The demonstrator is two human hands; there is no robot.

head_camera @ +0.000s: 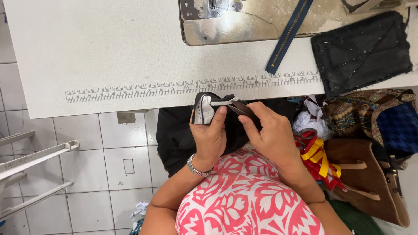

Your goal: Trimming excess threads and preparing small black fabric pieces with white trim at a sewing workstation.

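Fabric piece, small, black and white, held just off table's near edge, over my lap. Left hand pinches it, thumb pressed on white side to steady it. Right hand grips dark strap end, fingers closed, I judge to line it up. Zipper lies beside machine bed at far edge. Black panel at right edge. Bags low at my right, within reach.

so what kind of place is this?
Likely a sewing workshop: a sewing machine base set in a white table with a ruler strip, a blue zipper, and fabric scraps piled nearby.
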